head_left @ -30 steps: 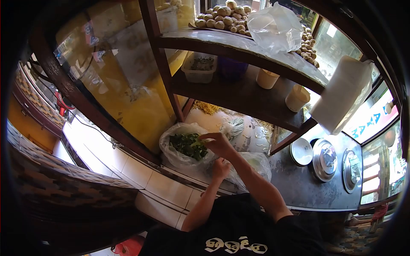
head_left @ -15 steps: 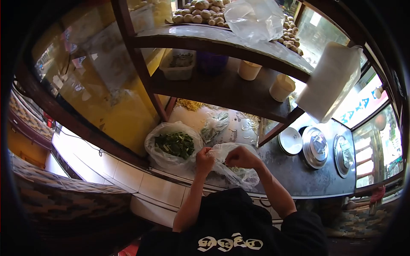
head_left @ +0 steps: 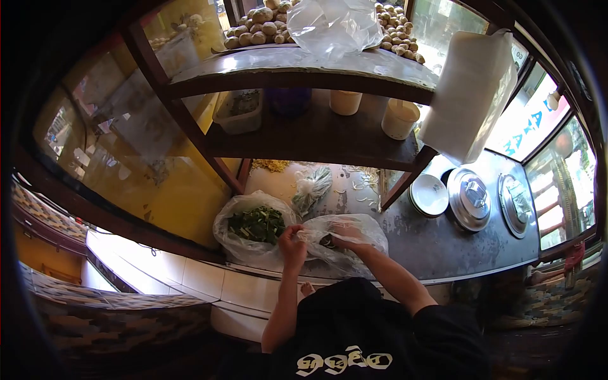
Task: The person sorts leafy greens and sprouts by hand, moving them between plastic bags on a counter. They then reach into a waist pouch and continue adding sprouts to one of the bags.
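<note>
My left hand [head_left: 292, 243] is closed on the rim of a clear plastic bag [head_left: 365, 233] at the front of the counter. Inside that bag is my right hand [head_left: 345, 235], seen partly through the plastic; its fingers are hidden. A little dark green shows near it. Just left of my left hand, a second plastic bag [head_left: 223, 223] stands wide-mouthed, holding chopped green leaves [head_left: 258, 223]. Behind the two bags lies a smaller bundle in clear plastic [head_left: 313, 190] with greens in it.
A stack of white bowls [head_left: 429, 195] and metal lids [head_left: 469, 200] sit to the right on the metal counter [head_left: 411, 253]. Overhead, a shelf [head_left: 316, 136] holds tubs, and round potato-like items [head_left: 259, 28] fill the top. A post [head_left: 405, 182] and hanging white plastic [head_left: 468, 95] stand at right.
My right hand has gone from above the bag's mouth down into it. My left hand still grips the rim, slightly lower and further left. The camera view has shifted.
</note>
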A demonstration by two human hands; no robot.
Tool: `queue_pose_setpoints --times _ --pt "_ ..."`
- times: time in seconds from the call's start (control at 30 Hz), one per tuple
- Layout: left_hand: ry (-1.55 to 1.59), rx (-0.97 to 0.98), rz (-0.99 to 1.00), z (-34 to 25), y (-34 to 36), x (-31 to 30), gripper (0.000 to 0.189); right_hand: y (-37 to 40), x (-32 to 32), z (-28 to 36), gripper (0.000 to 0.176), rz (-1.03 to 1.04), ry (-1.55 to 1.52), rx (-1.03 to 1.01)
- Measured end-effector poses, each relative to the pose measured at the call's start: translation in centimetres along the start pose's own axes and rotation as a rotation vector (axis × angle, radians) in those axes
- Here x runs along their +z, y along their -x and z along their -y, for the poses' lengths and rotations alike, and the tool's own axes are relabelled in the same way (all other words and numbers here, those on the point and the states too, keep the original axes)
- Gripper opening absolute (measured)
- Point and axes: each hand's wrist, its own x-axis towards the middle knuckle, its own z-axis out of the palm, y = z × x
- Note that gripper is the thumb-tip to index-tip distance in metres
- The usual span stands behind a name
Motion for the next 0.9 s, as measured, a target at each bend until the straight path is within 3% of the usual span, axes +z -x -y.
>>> queue_pose_setpoints --times 0.13,0.2,0.3,0.33,0.37,0.43,0.47,0.5,0.57,0.6,0.63,0.7,0.83,0.9 --pt "0.034 -0.026 0.038 1.1 0.5 -0.1 0.017 -0.7 1.4 -1.0 0.025 -0.175 0.009 -0.121" --pt "0.040 -0.052 0.037 1.3 0.6 -0.3 0.017 -1.9 3.0 -2.8 0.027 -0.259 -0.024 -0.438" --pt "0.012 -0.025 0.022 1.4 1.0 -0.7 0.016 -1.8 2.4 -3.8 0.028 -0.157 -0.065 -0.278" --pt "0.038 -0.047 0.019 1.2 0.9 -0.7 0.015 -2.1 3.3 -4.9 0.030 -0.136 -0.615 -0.237" --pt "0.062 -0.068 0.018 1.0 0.8 -0.7 0.014 -2.1 3.8 -6.3 0.030 -0.134 -0.617 -0.236" --pt "0.034 -0.072 0.005 1.0 0.8 -0.7 0.013 0.9 -1.5 -3.2 0.027 -0.185 -0.147 -0.493" --pt "0.008 -0.073 -0.008 0.9 0.7 -0.6 0.013 1.0 -1.6 -2.9 0.025 -0.034 -0.008 -0.328" --pt "0.008 -0.075 -0.007 0.7 0.7 -0.6 0.013 1.7 -2.1 -2.2 0.025 -0.033 -0.009 -0.326" --pt "-0.035 -0.086 -0.018 0.1 0.6 -0.8 0.014 4.4 -4.7 0.5 0.023 0.019 -0.396 -0.243" --pt "-0.037 -0.085 -0.021 0.3 0.5 -0.8 0.014 5.3 -6.2 1.9 0.020 -0.122 -0.357 -0.385" --pt "-0.081 -0.086 -0.031 0.8 0.4 -0.9 0.014 5.5 -7.2 3.3 0.020 -0.120 -0.359 -0.391" --pt "-0.131 -0.083 -0.050 2.2 0.2 -1.0 0.014 5.1 -8.4 5.9 0.017 0.048 -0.864 -0.265" --pt "-0.228 -0.151 -0.053 2.8 0.4 -0.8 0.020 2.3 -9.1 11.6 0.020 -0.077 -1.042 -0.387" --pt "-0.316 -0.156 -0.015 3.0 0.5 -0.7 0.019 -0.5 -7.9 13.8 0.020 -0.061 -0.976 -0.408"
